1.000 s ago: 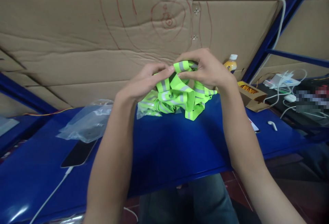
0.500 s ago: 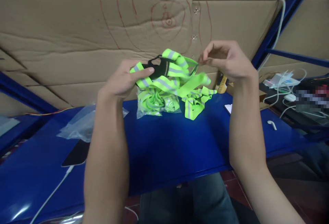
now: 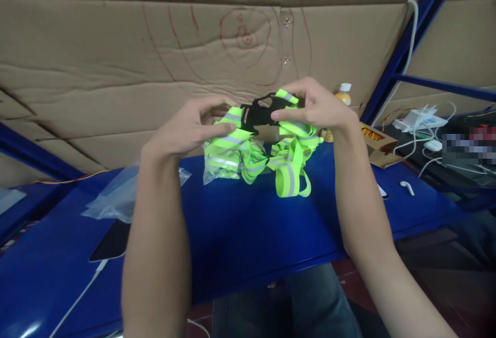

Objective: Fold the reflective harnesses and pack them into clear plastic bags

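Above the blue table I hold a neon-green reflective strap (image 3: 234, 117) with grey stripes, joined to a black buckle piece (image 3: 259, 114). My left hand (image 3: 189, 123) pinches the strap at the left side of the buckle. At the buckle's right end my right hand (image 3: 315, 105) grips it between thumb and fingers, along with a fold of strap. Loops of the strap hang down below my right hand. Behind and below lies a clear bag (image 3: 222, 165) with more green strap in it. Where the hanging strap ends and other strap begins, I cannot tell.
On the left lie a clear plastic bag (image 3: 112, 196) and a dark phone (image 3: 110, 241) with a white cable. To the right are a cardboard box (image 3: 377, 147), a bottle (image 3: 343, 94) and a white earbud (image 3: 406, 188). A cardboard wall (image 3: 96, 48) stands behind the table.
My right hand has moved left and closed on the buckle's right end. My left hand has shifted from the buckle to the strap beside it. The strap loops now hang lower.
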A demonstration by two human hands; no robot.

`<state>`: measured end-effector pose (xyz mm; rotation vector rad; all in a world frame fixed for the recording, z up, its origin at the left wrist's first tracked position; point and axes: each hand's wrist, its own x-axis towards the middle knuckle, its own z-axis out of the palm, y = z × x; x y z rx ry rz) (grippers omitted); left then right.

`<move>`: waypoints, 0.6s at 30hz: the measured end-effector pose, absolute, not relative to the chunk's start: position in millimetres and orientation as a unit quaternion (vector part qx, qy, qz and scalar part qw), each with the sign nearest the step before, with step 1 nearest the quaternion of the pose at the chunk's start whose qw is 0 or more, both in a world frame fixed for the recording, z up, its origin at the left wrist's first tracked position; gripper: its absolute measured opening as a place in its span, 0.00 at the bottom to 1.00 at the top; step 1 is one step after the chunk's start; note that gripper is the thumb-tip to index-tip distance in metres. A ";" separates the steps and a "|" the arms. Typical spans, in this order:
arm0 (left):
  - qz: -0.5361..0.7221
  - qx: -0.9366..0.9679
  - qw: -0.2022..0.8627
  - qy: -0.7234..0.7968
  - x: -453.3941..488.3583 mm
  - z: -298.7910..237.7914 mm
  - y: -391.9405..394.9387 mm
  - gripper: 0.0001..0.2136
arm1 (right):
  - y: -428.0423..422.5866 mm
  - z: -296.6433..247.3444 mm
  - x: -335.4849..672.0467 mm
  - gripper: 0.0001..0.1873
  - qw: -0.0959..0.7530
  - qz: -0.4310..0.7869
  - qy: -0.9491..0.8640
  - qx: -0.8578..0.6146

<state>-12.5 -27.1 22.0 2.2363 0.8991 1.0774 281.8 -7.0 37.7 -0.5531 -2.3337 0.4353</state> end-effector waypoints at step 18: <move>0.406 0.858 -0.113 0.293 43.9 13.8 -36.7 0.15 | 14.6 21.9 274.5 0.32 0.423 0.158 -0.867 -0.212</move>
